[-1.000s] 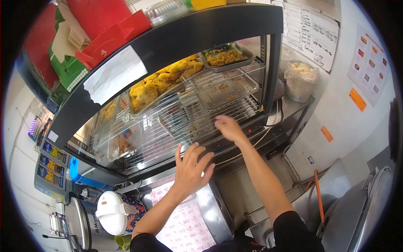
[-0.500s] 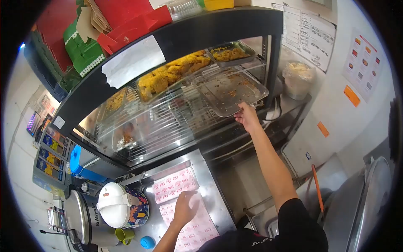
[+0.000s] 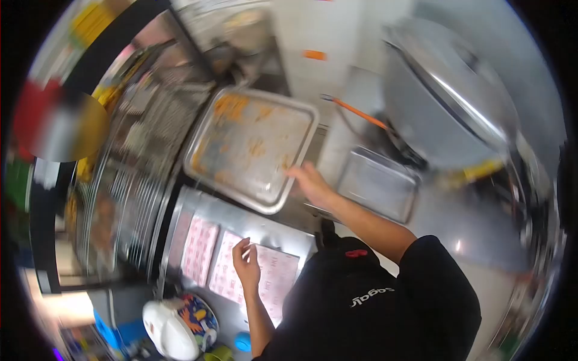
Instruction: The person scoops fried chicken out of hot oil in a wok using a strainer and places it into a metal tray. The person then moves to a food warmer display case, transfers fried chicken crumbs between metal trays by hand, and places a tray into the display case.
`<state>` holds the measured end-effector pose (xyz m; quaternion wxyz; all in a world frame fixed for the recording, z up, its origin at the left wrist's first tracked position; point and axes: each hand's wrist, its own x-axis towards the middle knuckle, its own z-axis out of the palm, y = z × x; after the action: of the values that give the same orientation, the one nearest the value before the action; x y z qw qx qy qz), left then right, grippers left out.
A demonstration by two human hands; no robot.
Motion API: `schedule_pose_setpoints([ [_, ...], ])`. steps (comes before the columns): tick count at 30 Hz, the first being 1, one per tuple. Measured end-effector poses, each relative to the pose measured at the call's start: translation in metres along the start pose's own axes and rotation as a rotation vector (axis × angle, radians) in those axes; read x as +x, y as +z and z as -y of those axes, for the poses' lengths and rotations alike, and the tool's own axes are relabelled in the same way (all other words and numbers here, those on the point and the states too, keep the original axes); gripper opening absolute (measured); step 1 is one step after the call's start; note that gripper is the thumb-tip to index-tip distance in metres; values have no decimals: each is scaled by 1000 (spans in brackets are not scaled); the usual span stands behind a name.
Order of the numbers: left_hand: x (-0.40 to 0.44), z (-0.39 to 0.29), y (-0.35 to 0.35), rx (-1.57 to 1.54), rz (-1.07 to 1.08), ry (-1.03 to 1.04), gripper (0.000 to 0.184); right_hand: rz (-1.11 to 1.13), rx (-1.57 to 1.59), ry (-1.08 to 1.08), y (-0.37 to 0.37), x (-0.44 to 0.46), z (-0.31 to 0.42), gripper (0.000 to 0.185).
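My right hand grips the rim of a metal tray at its near right corner. Orange-brown crumbs and grease smears lie across the tray, which is out in front of the glass food cabinet and over the edge of the steel counter. My left hand hovers at a larger sheet of pink-printed wrapping paper, fingers loosely bent and apart, with nothing in them. A second pile of printed paper lies beside it.
Wire racks fill the cabinet at left. On the right are a big lidded pot, an orange-handled tool and a smaller metal tray on a steel surface. A white-lidded floral container and a blue cup stand lower left.
The tray has come out of the cabinet toward me in my right hand. My view has swung right. My left hand has lifted from the paper, its fingers now apart.
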<state>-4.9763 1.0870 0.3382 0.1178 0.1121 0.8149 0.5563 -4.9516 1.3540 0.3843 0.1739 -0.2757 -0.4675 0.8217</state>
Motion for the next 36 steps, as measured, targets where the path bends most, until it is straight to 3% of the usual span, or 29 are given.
schedule_pose_setpoints([
  [1, -2, 11, 3, -35, 101, -60, 19, -79, 38, 34, -17, -24, -5, 24],
  [4, -21, 10, 15, -202, 452, -345, 22, 27, 269, 89, -88, -115, -22, 27],
  [6, -29, 43, 32, -106, 715, -327, 26, -103, 252, 84, -130, -178, -40, 30],
  [9, -56, 44, 84, -43, 938, -358, 27, -344, 310, 21, -180, -282, -63, 32],
  [14, -99, 13, 208, -110, 1008, -415, 36, -756, 344, -199, -250, -431, -92, 30],
  [18, -116, -15, 290, -156, 777, -544, 34, -1019, 322, -299, -290, -503, -94, 28],
  [22, -111, 6, 339, -246, 635, -441, 39, -1302, 426, -455, -363, -545, -108, 25],
  [25, -112, 11, 352, -396, 514, -417, 41, -1226, 470, -521, -437, -587, -115, 24],
  [27, -81, 31, 369, -582, 569, -529, 38, -1179, 490, -539, -489, -610, -112, 23],
  [30, -99, 6, 375, -635, 435, -633, 33, -1145, 479, -497, -560, -635, -111, 22],
  [33, -110, 9, 379, -561, 465, -519, 24, -1139, 474, -378, -626, -655, -98, 24],
  [36, -175, 2, 370, -640, 624, -448, 17, -1099, 484, -288, -684, -667, -84, 34],
])
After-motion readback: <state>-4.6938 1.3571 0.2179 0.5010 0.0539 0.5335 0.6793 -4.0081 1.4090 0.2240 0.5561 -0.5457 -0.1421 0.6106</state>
